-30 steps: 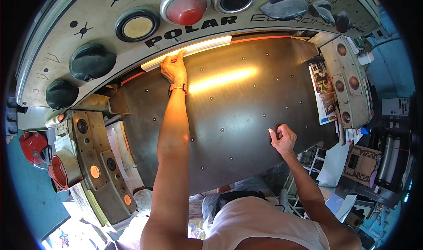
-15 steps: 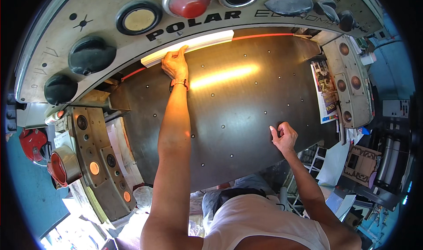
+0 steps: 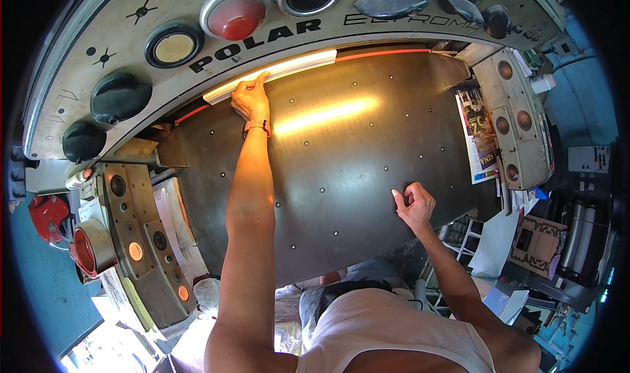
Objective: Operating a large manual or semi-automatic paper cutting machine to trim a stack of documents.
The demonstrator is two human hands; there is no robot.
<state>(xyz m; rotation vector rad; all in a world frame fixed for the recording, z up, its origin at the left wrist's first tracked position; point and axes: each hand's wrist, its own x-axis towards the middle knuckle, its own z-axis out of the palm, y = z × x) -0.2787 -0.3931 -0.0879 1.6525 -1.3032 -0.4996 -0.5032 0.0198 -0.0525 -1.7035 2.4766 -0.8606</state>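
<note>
Along the far edge of a dark metal table [image 3: 341,150] lies a long white stack of paper [image 3: 298,66], partly hidden beneath the overhanging control panel of a paper cutting machine. My left hand [image 3: 251,100], with an orange band at its wrist, is at the stack's near edge toward the left end. Its fingers are closed against the paper; the fingertips are partly hidden. Over the table's near right part, my right hand [image 3: 415,205] is loosely curled, thumb apart from the bent fingers, and nothing shows in it.
Overhead, the panel [image 3: 262,51] carries black knobs and round buttons. Side consoles flank the table, left [image 3: 141,241] and right [image 3: 525,120]. A printed sheet [image 3: 478,136] lies at the table's right edge. A tape roll [image 3: 92,247] sits beyond the left console.
The view has shifted slightly, moving the panel and table leftward in the picture. My left hand stays at the paper stack, and my right hand keeps its curled pose over the table.
</note>
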